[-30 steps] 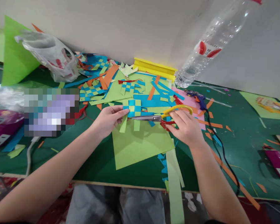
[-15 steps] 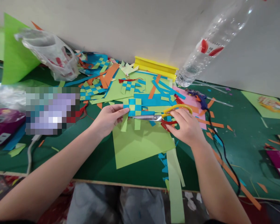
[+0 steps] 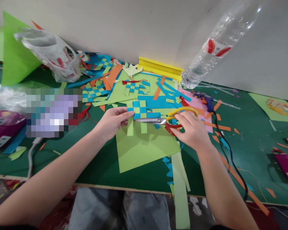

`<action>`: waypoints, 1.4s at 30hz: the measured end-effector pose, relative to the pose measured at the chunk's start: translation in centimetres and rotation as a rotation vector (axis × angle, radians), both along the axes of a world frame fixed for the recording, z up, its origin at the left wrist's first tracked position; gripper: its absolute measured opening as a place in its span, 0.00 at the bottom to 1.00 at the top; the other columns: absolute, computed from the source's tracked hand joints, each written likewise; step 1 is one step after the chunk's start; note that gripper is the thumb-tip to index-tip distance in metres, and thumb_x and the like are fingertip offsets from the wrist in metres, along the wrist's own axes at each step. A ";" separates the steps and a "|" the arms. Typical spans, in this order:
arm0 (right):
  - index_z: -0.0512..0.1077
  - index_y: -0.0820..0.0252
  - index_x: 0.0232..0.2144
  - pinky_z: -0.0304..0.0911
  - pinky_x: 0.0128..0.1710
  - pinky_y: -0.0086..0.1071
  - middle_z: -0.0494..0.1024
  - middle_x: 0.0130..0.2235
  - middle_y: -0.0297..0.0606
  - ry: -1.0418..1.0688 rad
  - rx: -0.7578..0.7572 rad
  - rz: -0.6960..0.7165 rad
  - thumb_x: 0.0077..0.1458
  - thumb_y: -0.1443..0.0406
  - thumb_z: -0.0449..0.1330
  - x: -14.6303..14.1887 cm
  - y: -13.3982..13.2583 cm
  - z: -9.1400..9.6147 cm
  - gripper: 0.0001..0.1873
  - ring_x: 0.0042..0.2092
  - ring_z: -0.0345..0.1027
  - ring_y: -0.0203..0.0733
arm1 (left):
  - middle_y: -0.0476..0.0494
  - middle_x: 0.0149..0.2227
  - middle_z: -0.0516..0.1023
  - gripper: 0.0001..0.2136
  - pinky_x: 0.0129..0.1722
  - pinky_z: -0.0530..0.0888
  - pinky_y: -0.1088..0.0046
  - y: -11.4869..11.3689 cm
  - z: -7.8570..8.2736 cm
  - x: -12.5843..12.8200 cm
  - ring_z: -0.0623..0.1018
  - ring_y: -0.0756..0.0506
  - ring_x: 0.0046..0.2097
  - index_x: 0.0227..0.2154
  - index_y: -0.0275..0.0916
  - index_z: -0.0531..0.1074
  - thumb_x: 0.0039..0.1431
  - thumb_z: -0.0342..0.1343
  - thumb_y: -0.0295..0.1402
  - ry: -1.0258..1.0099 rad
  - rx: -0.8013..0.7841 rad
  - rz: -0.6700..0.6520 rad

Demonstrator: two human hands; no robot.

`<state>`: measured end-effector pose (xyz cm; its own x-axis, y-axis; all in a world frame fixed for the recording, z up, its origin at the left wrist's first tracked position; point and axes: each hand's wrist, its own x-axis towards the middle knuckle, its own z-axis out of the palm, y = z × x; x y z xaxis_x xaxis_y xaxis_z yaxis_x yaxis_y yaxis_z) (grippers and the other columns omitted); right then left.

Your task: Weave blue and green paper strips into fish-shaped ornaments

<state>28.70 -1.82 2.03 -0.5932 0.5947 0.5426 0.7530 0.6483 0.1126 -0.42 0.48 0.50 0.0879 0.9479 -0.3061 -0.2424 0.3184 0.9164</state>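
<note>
My left hand [image 3: 111, 123] pinches the left edge of a small woven mat of blue and light green paper strips [image 3: 139, 109], held just above a light green sheet [image 3: 144, 147]. My right hand [image 3: 192, 129] is closed round the yellow and red handles of a pair of scissors [image 3: 169, 118]. The steel blades point left and lie along the mat's lower edge, where loose green strip ends hang down.
More woven pieces and paper scraps [image 3: 103, 86] are piled at the back by a yellow box [image 3: 159, 67]. A clear plastic bottle [image 3: 213, 48] leans at the wall. A glue gun [image 3: 205, 99] with a black cord lies right. A plastic bag [image 3: 50, 54] sits left.
Almost nothing differs. The scissors and the woven mat have shifted very slightly; both hands keep the same grip.
</note>
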 end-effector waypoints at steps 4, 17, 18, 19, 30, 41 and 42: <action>0.69 0.62 0.47 0.69 0.40 0.44 0.76 0.41 0.47 -0.006 0.014 0.008 0.58 0.65 0.59 0.2 -0.1 -0.2 0.15 0.44 0.71 0.51 | 0.48 0.28 0.78 0.13 0.26 0.68 0.79 0.0 0.0 0.0 0.72 0.55 0.26 0.27 0.37 0.78 0.38 0.73 0.35 0.002 0.004 0.018; 0.69 0.64 0.50 0.71 0.44 0.47 0.77 0.42 0.48 0.019 -0.004 0.032 0.59 0.65 0.58 0.3 -0.1 -0.5 0.17 0.46 0.72 0.52 | 0.47 0.29 0.79 0.12 0.26 0.69 0.80 -0.1 0.2 0.1 0.72 0.55 0.26 0.26 0.37 0.79 0.38 0.73 0.35 0.001 0.005 0.032; 0.69 0.64 0.50 0.71 0.44 0.47 0.77 0.42 0.48 0.019 -0.001 0.031 0.59 0.66 0.58 0.3 0.0 -0.5 0.17 0.46 0.72 0.52 | 0.48 0.29 0.79 0.12 0.26 0.69 0.80 -0.1 0.2 0.1 0.72 0.55 0.25 0.26 0.37 0.79 0.38 0.73 0.35 0.000 0.003 0.035; 0.69 0.63 0.50 0.71 0.44 0.47 0.77 0.43 0.48 0.020 0.000 0.027 0.59 0.66 0.58 0.3 0.0 -0.5 0.17 0.46 0.72 0.52 | 0.48 0.28 0.78 0.12 0.25 0.69 0.80 -0.1 0.2 0.1 0.71 0.56 0.25 0.26 0.37 0.78 0.38 0.73 0.34 0.000 0.002 0.038; 0.69 0.63 0.46 0.69 0.42 0.45 0.75 0.41 0.47 0.031 -0.088 0.006 0.56 0.65 0.60 -0.1 -0.1 0.0 0.15 0.44 0.70 0.51 | 0.49 0.27 0.77 0.13 0.26 0.69 0.79 -0.1 0.2 0.0 0.72 0.55 0.25 0.26 0.36 0.77 0.38 0.72 0.34 0.007 0.003 0.025; 0.69 0.64 0.45 0.69 0.41 0.45 0.75 0.41 0.48 0.002 -0.080 -0.004 0.56 0.65 0.61 -0.2 -0.2 0.0 0.14 0.44 0.70 0.51 | 0.54 0.24 0.72 0.13 0.25 0.69 0.82 -0.2 0.3 0.2 0.69 0.58 0.23 0.25 0.36 0.74 0.38 0.73 0.31 -0.034 -0.040 0.037; 0.68 0.64 0.45 0.69 0.42 0.45 0.75 0.41 0.48 0.003 -0.067 0.001 0.56 0.65 0.61 -0.2 -0.2 0.0 0.14 0.44 0.70 0.51 | 0.53 0.24 0.72 0.13 0.24 0.69 0.82 -0.2 0.3 0.2 0.69 0.58 0.23 0.25 0.36 0.74 0.38 0.73 0.31 -0.036 -0.041 0.041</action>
